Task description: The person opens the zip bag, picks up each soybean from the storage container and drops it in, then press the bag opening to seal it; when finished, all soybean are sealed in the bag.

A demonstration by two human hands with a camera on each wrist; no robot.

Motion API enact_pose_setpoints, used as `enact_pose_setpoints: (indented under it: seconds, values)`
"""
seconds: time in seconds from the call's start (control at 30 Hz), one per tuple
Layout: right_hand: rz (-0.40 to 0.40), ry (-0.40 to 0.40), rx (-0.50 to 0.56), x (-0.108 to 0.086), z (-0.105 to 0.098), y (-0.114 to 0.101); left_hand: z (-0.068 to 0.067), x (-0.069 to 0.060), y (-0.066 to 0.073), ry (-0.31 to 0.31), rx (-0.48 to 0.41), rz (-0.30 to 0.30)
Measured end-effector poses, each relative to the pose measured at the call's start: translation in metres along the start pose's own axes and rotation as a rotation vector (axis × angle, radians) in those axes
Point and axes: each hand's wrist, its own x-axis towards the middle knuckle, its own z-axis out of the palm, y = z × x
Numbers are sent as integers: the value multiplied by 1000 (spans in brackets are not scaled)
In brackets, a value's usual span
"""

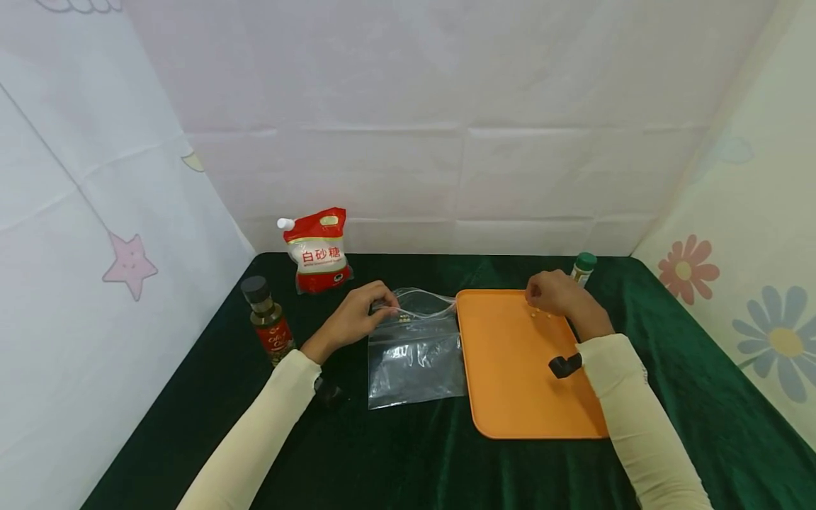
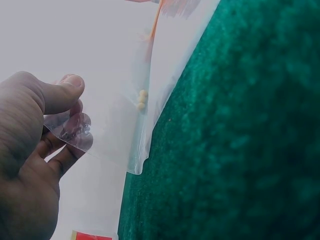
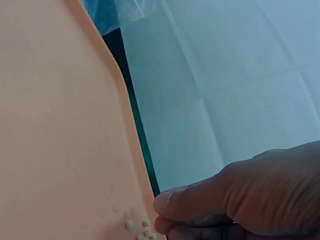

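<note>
The left hand (image 1: pixel 355 313) pinches the far left edge of a clear zip-top bag (image 1: pixel 417 365) between thumb and fingers, and the bag spreads flat from that grip to the right and back toward the person. Its mouth (image 1: pixel 426 303) gapes just right of the left fingertips, the slot running left to right; a few bagged beans (image 2: pixel 142 98), pale and round, sit near it. The right hand (image 1: pixel 566 296) hangs over the far right part of an orange tray (image 1: pixel 510 382), thumb and fingertips drawn close together; whether a bean is between them I cannot tell. A small cluster of loose beans (image 3: pixel 130 225) lies on the tray just beside those fingertips, so the right hand is by far the nearer one. From there the relation that counts is sideways: the mouth is straight left of the right-hand grip, across the tray's short side, while the tray's long axis runs toward the person. A green-capped bottle (image 1: pixel 583 268) stands just beyond the right hand, a white sugar pouch (image 1: pixel 320 251) beyond and left of the left, and a black-capped bottle (image 1: pixel 273 327) left of it.
</note>
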Motion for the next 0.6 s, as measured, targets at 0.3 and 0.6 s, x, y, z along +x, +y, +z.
enact_pose_setpoints:
  seconds: [0.3,0.6]
  values:
    - [55,-84,-15,5,16,7,0,-1,2,0,4,5]
    - [-46,62,35,10,16,4,0,-1,0,2,4,15]
